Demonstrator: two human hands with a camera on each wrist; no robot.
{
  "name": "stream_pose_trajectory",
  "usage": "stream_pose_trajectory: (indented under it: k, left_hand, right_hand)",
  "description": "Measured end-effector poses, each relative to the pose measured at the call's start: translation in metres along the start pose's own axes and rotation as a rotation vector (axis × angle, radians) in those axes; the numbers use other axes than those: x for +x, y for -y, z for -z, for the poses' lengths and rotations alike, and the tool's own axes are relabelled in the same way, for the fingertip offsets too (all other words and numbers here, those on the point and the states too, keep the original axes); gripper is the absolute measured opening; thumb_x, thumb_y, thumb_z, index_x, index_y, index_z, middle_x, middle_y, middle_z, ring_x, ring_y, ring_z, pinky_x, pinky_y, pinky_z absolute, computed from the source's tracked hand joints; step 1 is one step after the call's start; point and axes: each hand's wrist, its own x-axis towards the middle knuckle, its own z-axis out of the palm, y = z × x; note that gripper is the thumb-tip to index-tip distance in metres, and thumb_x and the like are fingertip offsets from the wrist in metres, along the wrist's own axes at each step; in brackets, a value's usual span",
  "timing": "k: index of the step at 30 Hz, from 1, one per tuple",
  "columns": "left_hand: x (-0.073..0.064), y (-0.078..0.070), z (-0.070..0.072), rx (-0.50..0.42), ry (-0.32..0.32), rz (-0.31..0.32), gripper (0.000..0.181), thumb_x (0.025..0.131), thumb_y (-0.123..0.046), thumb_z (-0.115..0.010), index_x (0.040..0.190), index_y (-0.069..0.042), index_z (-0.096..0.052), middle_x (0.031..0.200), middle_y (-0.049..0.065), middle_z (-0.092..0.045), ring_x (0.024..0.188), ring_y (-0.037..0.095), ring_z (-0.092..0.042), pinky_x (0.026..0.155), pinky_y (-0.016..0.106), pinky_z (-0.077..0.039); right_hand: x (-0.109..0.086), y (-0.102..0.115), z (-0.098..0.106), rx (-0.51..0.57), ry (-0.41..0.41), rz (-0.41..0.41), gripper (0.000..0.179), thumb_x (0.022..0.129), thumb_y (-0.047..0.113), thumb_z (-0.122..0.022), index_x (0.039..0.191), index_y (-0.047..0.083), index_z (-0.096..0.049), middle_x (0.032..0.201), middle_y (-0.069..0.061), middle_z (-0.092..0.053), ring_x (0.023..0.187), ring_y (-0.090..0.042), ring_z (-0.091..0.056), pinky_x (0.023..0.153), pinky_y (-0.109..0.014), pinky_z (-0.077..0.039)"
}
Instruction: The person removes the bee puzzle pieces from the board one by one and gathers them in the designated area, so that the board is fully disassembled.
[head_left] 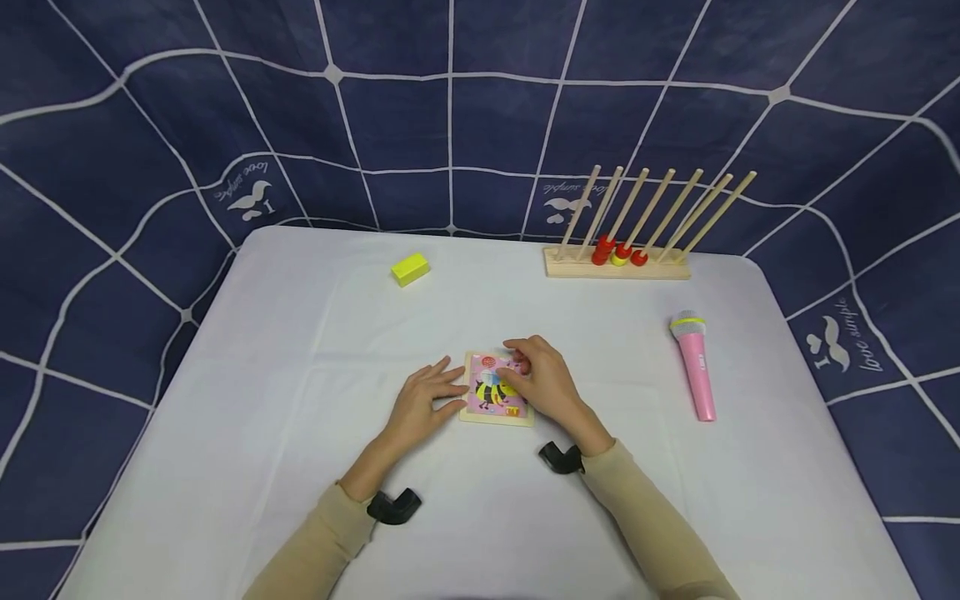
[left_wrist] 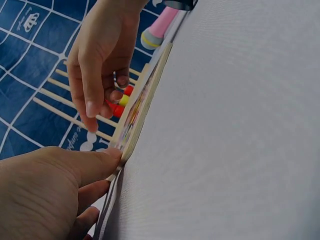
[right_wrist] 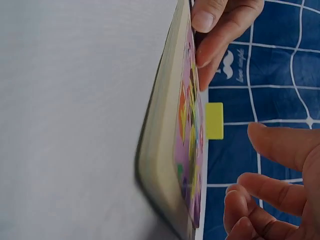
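Note:
A small square wooden puzzle (head_left: 495, 388) with a bee picture on pink lies flat on the white table, its pale rim showing. Along its left edge rests my left hand (head_left: 424, 402), thumb and fingers fairly straight and touching the rim. The left wrist view shows that thumb (left_wrist: 102, 162) against the puzzle's edge. Above the puzzle's right side hovers my right hand (head_left: 551, 382), fingers loosely bent. In the right wrist view a gap separates the right thumb (right_wrist: 280, 142) from the fingers, with nothing held and the puzzle apart from them.
A yellow block (head_left: 410, 269) lies toward the back left of the table. At the back right stands a wooden peg rack (head_left: 562, 268) with several red and yellow beads. A pink toy microphone (head_left: 696, 367) lies to the right. Dark blue checked cloth (head_left: 390, 125) hangs behind.

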Motion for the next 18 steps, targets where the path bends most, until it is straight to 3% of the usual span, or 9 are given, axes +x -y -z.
stream_pose_trajectory:
  k: [18]
  left_hand:
    - [0.000, 0.002, 0.000, 0.014, 0.012, -0.016, 0.021, 0.080, -0.015, -0.079, 0.100, -0.008, -0.077, 0.126, 0.010, -0.066, 0.133, 0.034, -0.050, 0.109, 0.056, -0.036]
  right_hand:
    - [0.005, 0.006, -0.015, -0.047, 0.034, -0.029, 0.049, 0.076, 0.024, -0.085, 0.116, 0.002, -0.068, 0.083, -0.005, -0.058, 0.063, -0.009, -0.044, 0.054, -0.021, -0.036]
